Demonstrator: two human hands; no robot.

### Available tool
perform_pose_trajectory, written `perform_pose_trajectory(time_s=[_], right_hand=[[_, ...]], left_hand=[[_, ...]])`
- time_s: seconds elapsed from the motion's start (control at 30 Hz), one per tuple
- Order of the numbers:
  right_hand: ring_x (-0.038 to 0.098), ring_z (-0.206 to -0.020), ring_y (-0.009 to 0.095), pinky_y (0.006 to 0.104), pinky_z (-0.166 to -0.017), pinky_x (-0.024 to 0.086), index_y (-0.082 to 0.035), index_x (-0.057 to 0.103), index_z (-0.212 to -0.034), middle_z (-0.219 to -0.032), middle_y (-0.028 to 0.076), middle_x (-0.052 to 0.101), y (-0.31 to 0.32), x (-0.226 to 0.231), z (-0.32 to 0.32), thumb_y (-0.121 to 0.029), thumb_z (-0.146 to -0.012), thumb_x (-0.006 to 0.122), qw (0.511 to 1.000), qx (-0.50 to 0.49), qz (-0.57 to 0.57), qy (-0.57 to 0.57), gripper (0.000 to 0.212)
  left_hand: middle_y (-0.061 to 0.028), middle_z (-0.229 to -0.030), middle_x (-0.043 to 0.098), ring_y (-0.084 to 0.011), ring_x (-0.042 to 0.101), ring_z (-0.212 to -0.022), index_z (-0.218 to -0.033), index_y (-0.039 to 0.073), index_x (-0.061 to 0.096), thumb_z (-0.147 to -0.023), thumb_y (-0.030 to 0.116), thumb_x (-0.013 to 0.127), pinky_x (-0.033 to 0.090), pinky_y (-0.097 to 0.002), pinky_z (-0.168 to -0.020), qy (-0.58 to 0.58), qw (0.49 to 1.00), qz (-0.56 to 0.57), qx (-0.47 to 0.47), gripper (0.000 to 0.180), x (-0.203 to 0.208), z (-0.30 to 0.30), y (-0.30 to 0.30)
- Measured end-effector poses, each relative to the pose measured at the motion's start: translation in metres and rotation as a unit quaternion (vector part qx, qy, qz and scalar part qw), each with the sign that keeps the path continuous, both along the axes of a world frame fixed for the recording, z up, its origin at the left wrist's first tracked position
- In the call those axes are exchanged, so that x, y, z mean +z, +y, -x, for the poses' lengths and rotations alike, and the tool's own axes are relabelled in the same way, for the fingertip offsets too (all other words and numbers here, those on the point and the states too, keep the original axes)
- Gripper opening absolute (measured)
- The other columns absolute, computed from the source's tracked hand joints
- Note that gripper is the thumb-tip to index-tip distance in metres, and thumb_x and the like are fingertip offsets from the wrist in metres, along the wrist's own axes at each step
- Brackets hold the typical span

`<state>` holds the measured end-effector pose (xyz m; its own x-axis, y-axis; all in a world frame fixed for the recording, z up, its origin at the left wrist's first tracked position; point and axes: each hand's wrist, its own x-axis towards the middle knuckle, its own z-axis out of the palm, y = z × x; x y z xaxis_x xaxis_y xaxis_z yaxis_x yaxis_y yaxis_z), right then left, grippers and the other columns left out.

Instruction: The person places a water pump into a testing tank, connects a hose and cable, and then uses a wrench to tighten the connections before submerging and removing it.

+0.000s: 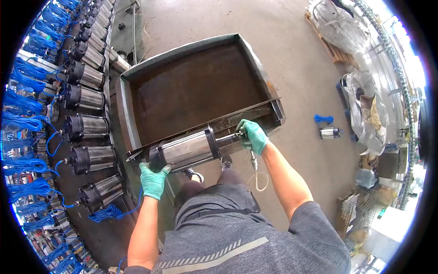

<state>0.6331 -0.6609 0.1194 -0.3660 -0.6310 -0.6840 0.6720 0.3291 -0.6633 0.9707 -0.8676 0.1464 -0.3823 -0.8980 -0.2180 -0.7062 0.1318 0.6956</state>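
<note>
A submersible pump motor (187,150) with a shiny steel casing and black end caps lies tilted across the near edge of a large metal tank. My left hand (153,181), in a green glove, grips its black left end, thumb up against the casing. A blue cable runs down past that hand. From the right end a slim shaft (227,138) sticks out, and my right hand (253,137), also gloved in green, is closed around its tip. A metal hose fitting (253,160) with a thin clear hose hangs below the right hand; whether the fingers hold it too is hidden.
The tank (127,109) holds dark brown liquid. Similar motors (86,129) with coiled blue cables (27,121) stand in a long row at left. One small motor (330,133) lies on the floor at right, near a plastic-wrapped pallet (335,48) and a wire basket (350,208).
</note>
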Motion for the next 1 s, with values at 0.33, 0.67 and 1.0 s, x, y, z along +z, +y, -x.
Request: perform_pose_trajectory(time_s=[0.33, 0.67, 1.0], right_hand=[[0.040, -0.045, 0.009, 0.0273, -0.039, 0.029, -0.017, 0.057, -0.075, -0.059, -0.003, 0.045, -0.010, -0.004, -0.004, -0.018, -0.090, 0.047, 0.997, 0.018, -0.047, 0.058, 0.018], [0.040, -0.044, 0.010, 0.0280, -0.038, 0.029, -0.016, 0.057, -0.074, -0.058, -0.002, 0.044, -0.012, 0.002, -0.006, -0.019, -0.090, 0.049, 0.996, 0.004, -0.052, 0.072, 0.018], [0.043, -0.052, 0.009, 0.0274, -0.044, 0.033, -0.017, 0.057, -0.080, -0.067, -0.003, 0.047, -0.006, -0.008, -0.003, -0.019, -0.090, 0.049, 0.998, 0.020, -0.043, 0.048, 0.013]], left_hand=[[-0.0175, -0.096, 0.071, -0.0277, 0.069, -0.085, -0.107, 0.001, 0.049, -0.072, 0.024, 0.092, 0.054, -0.0398, -0.079, -0.062, 0.997, 0.036, 0.008, 0.060, -0.002, -0.001, 0.000], [-0.0187, -0.097, 0.070, -0.0299, 0.069, -0.086, -0.110, 0.000, 0.049, -0.071, 0.027, 0.093, 0.054, -0.0408, -0.081, -0.055, 0.998, 0.014, 0.017, 0.065, 0.002, 0.002, 0.001], [-0.0164, -0.100, 0.070, -0.0279, 0.068, -0.088, -0.113, 0.001, 0.048, -0.070, 0.026, 0.093, 0.053, -0.0405, -0.083, -0.024, 1.000, 0.011, 0.014, 0.067, -0.009, -0.004, 0.002]])
